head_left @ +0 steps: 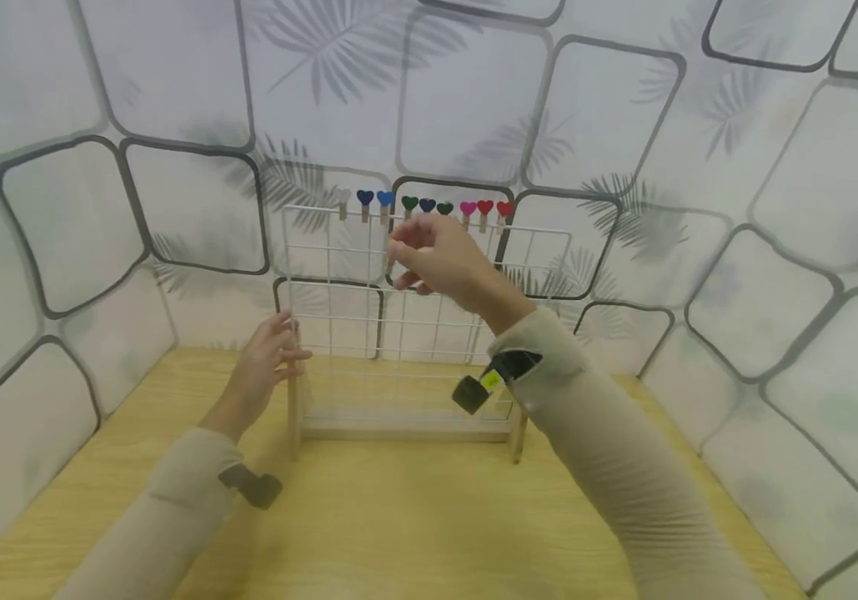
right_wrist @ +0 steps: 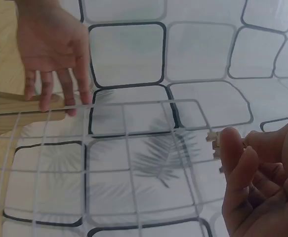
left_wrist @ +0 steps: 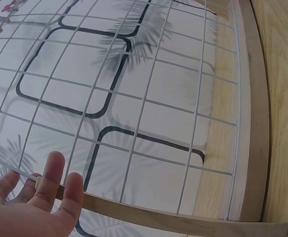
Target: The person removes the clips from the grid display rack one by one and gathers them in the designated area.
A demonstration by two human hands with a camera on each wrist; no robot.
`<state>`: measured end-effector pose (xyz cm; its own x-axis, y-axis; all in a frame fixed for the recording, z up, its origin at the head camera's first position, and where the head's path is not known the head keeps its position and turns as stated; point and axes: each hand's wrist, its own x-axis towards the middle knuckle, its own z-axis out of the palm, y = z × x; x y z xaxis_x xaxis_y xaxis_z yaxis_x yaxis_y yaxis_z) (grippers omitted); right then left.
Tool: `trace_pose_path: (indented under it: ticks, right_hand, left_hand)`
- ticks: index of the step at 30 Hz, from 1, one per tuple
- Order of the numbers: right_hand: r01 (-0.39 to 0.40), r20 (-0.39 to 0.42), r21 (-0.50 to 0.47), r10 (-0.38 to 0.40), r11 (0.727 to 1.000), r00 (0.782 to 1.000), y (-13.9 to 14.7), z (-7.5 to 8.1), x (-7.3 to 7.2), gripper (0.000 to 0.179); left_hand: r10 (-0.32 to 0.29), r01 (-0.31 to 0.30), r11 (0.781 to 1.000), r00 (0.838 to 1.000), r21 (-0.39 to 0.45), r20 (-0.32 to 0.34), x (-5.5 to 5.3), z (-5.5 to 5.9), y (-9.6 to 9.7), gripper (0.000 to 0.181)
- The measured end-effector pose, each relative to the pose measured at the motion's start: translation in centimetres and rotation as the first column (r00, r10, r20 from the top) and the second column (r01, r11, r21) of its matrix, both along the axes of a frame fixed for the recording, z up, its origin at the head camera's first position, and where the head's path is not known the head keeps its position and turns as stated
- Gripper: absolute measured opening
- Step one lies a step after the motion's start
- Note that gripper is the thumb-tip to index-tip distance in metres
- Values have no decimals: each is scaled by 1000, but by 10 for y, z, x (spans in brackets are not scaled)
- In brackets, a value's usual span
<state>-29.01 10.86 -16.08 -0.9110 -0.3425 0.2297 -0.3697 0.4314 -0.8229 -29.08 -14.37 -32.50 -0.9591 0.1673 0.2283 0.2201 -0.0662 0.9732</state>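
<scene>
A white wire grid rack [head_left: 346, 318] stands upright in a wooden base, with several heart-topped wooden clothespins [head_left: 484, 208] clipped along its top wire. My right hand [head_left: 439, 254] is raised in front of the grid, just below the row. Its thumb and forefinger pinch what looks like a small clothespin, mostly hidden by the fingers. In the right wrist view the same hand [right_wrist: 260, 173] is close to the clipped clothespins [right_wrist: 215, 143]. My left hand [head_left: 262, 362] rests against the rack's left side, fingers extended at the wooden post [left_wrist: 134, 210].
The rack's feet [head_left: 517, 437] stand on a yellow wood-grain table [head_left: 398, 517]. Patterned panels [head_left: 188, 208] with dark outlines and leaf prints enclose the back and both sides. A small dark camera [head_left: 469, 393] is strapped to each wrist.
</scene>
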Motion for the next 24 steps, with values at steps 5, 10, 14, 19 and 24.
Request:
trace_pose_path:
  ticks: [5, 10, 14, 19, 24]
  right_hand:
    - [55, 16, 2, -55, 998, 998, 48, -39, 12, 19]
    - [121, -7, 16, -121, 993, 993, 96, -75, 19, 25]
    - [179, 44, -33, -178, 983, 983, 131, -101, 24, 33]
    - [232, 130, -94, -219, 968, 967, 163, -133, 26, 36]
    - [262, 158, -98, -245, 960, 956, 184, -159, 25, 35]
  left_hand:
    - [26, -26, 1000, 1000, -5, 7, -2, -1, 1, 55]
    - [52, -52, 999, 999, 2, 12, -5, -3, 5, 55]
    - [78, -77, 996, 997, -39, 8, -6, -4, 7, 54]
    - [98, -98, 991, 995, -96, -2, -5, -6, 7, 54]
    - [101, -102, 988, 995, -112, -12, -1, -6, 6, 55]
